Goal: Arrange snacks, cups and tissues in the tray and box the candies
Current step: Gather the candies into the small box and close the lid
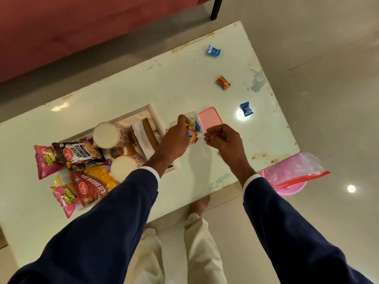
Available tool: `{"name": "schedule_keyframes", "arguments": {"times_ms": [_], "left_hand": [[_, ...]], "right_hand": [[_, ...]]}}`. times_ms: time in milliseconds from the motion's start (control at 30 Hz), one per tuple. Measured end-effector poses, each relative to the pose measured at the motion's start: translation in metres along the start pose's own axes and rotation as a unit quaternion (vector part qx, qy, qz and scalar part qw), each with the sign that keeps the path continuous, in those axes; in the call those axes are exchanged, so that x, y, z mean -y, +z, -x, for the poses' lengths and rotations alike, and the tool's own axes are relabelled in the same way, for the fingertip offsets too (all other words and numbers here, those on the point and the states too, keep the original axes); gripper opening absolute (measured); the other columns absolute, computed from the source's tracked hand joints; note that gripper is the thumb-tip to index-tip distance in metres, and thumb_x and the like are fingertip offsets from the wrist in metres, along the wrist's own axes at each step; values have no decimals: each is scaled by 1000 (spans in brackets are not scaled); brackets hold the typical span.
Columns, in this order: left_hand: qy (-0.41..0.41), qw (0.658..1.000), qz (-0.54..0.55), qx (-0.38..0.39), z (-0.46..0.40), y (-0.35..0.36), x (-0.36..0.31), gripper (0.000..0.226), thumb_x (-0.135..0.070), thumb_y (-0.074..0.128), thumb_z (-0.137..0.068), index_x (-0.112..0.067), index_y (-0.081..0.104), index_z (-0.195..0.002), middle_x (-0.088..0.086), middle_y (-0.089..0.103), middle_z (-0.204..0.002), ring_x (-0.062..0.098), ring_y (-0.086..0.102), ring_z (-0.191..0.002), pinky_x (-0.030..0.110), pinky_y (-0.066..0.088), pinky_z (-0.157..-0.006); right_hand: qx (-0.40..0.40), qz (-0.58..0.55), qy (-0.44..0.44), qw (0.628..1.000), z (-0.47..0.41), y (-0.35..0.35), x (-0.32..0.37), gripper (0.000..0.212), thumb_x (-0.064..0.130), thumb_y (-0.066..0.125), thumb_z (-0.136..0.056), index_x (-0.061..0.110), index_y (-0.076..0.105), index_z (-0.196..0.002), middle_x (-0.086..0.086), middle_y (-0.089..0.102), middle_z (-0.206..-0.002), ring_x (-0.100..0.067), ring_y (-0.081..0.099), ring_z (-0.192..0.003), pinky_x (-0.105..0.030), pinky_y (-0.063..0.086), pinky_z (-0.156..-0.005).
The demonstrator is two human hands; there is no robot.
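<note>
My left hand (178, 132) pinches a candy over the clear candy box (193, 128) while my right hand (222, 136) hovers loosely curled and empty; dropped carelessly, the candy could bounce onto the worktop (184, 83).

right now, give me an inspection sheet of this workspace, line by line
surface: pale glossy table, stained and chipped at its edges
job's things: tray holds snack packets, two cups, tissues; clear candy box beside it, pink lid off
clutter: three loose candies, far blue candy, red candy, near blue candy
hands: left hand pinches candies over the box; right hand loosely curled, holding nothing seen
cables: nothing seen
surroundings: red sofa, pink bin with a plastic bag
</note>
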State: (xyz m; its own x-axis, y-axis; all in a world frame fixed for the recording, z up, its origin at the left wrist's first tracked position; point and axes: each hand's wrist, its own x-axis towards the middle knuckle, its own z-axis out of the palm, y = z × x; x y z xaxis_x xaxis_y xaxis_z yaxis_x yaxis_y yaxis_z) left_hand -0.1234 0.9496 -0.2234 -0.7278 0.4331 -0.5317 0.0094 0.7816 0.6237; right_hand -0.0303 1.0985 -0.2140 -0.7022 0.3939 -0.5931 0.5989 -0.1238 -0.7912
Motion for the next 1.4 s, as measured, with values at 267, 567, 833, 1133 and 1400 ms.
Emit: {"name": "schedule_keyframes", "arguments": {"times_ms": [267,567,833,1133,1400], "left_hand": [[0,994,90,-56,6,8,-3,59,1,70,-90,-11,42,-140,11,43,-143,26,53,-129,31,53,-99],[81,995,51,-38,31,19,0,33,-4,60,-96,-15,57,-127,3,47,-132,13,57,-108,20,47,-89],[30,997,54,53,45,63,7,24,-7,57,-100,-23,60,-117,-6,51,-117,-3,54,-83,3,41,-70],[-116,942,312,37,53,71,-6,23,-35,63,-100,-27,59,-121,-10,68,-106,4,74,-83,23,60,-67],[-96,945,297,-95,46,46,-13,11,-23,71,-95,-18,64,-103,-10,67,-84,2,70,-66,15,54,-50]], "right_hand": [[-15,38,31,999,10,-24,-22,27,-6,50,-91,11,69,-100,-9,75,-94,-27,73,-90,-37,61,-86],[-63,314,-30,947,15,-53,-54,27,4,75,-81,15,65,-104,-3,53,-108,-25,57,-99,-33,53,-78],[-19,498,-80,863,3,-42,-75,34,26,70,-88,20,56,-118,-4,57,-112,-30,54,-100,-40,49,-80],[42,204,-67,976,13,-26,-39,28,28,82,-81,32,56,-92,8,64,-86,-3,59,-72,-11,49,-61],[26,188,-22,982,-5,-65,-11,22,4,72,-84,19,61,-97,-6,73,-97,-21,73,-86,-40,60,-80]]}}
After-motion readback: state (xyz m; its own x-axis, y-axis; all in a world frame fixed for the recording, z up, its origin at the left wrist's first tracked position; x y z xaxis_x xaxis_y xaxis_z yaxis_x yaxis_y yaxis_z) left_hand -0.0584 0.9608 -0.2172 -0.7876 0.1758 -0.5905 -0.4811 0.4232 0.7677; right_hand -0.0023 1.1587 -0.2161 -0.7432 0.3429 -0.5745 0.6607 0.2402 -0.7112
